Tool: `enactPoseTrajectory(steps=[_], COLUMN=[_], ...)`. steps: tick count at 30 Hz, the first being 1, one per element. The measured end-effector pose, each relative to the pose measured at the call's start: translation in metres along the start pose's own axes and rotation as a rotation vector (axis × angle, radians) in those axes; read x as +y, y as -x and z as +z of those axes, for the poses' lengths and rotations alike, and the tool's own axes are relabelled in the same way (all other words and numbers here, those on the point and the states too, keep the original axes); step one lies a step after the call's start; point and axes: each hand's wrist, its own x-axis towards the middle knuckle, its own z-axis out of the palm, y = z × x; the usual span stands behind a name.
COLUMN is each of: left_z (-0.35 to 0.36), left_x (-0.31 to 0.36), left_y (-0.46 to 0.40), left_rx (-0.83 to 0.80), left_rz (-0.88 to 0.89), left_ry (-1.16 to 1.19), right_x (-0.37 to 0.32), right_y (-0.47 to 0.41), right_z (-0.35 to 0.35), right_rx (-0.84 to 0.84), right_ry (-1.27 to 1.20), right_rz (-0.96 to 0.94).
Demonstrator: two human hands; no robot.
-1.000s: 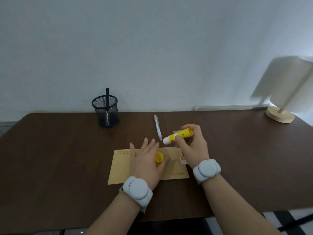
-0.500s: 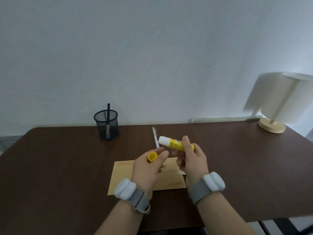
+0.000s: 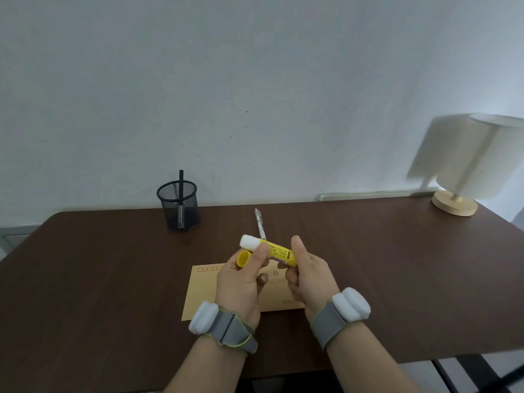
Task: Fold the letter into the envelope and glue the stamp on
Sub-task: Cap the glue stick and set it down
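A tan envelope (image 3: pixel 204 293) lies flat on the brown table (image 3: pixel 99 279), partly under my hands. My right hand (image 3: pixel 310 276) grips a yellow glue stick (image 3: pixel 276 249) by its base, held above the envelope with its white glue end pointing left. My left hand (image 3: pixel 241 282) holds the yellow cap (image 3: pixel 243 258) in its fingers, open end up, and its thumb rests on the stick near the white tip. The stamp is hidden behind my hands.
A white pen (image 3: pixel 260 224) lies on the table just beyond my hands. A black mesh pen holder (image 3: pixel 178 205) with a dark pen stands at the back left. A lamp with a wooden base (image 3: pixel 453 205) stands at the back right.
My left hand lifted off the envelope with the cap and came up to the glue stick. My right hand turned the stick so the white end points left. The view tilted upward.
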Motion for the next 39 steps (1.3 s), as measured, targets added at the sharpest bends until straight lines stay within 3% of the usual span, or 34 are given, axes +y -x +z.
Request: enactPoseTrajectory(steps=[12, 19, 23, 25, 28, 34, 37, 39], left_z=[0.007, 0.010, 0.012, 0.011, 0.008, 0.008, 0.008, 0.008], left_x=[-0.004, 0.002, 0.003, 0.004, 0.005, -0.005, -0.009, -0.009], left_y=[0.005, 0.002, 0.002, 0.001, 0.000, 0.001, 0.004, 0.004], left_rx=[0.123, 0.096, 0.084, 0.074, 0.046, 0.003, -0.041, -0.053], left_rz=[-0.129, -0.248, -0.262, -0.268, -0.239, 0.024, 0.115, 0.152], left_ry=[0.117, 0.270, 0.304, 0.309, 0.294, 0.088, -0.013, -0.046], right_x=[0.005, 0.002, -0.004, -0.005, -0.008, -0.024, -0.026, -0.025], right_y=[-0.002, 0.004, 0.001, -0.002, -0.009, -0.013, -0.012, -0.010], right_z=[-0.004, -0.009, -0.019, -0.024, -0.034, -0.039, -0.036, -0.034], right_rx=[-0.036, 0.005, -0.054, -0.126, -0.248, -0.196, -0.192, -0.188], right_ry=[0.006, 0.274, 0.294, 0.268, 0.158, 0.198, 0.329, 0.291], right_rz=[-0.202, -0.611, -0.698, -0.664, -0.432, 0.064, 0.121, 0.118])
